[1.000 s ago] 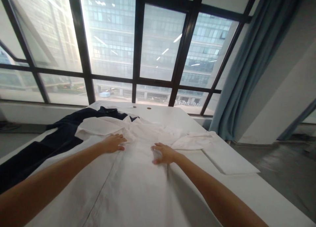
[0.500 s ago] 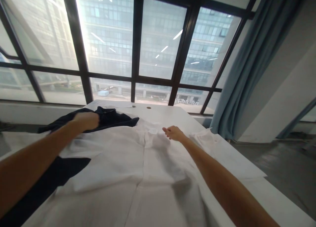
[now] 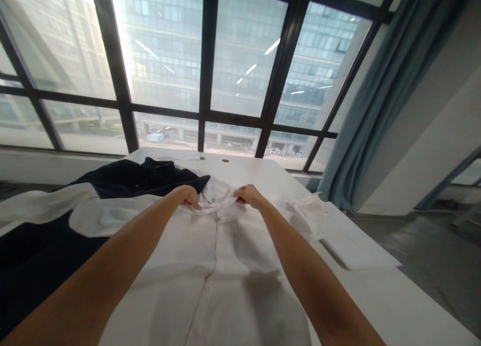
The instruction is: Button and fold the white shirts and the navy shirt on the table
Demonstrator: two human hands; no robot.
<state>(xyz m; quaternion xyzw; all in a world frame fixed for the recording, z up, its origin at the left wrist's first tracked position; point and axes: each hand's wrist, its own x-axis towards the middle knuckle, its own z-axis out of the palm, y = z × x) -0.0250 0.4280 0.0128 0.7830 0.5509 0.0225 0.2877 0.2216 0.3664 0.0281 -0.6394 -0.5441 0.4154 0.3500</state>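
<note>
A white shirt (image 3: 188, 255) lies spread on the table with its buttoned front up and its collar toward the window. My left hand (image 3: 188, 196) pinches the left side of the collar area. On the right side of the collar, my right hand (image 3: 248, 194) is closed on the fabric, a short distance from the left. The cloth between the two hands is slightly raised. A dark navy garment (image 3: 131, 178) lies to the left, partly under the white sleeve.
The white table (image 3: 248, 170) reaches to large dark-framed windows. At its right lie a crumpled white cloth (image 3: 308, 210) and a flat white item (image 3: 361, 245). A blue curtain (image 3: 368, 110) hangs at the right.
My left hand has moved right from above the navy garment and taken hold of the collar. My right hand has moved slightly left onto it. The left sleeve now lies further out.
</note>
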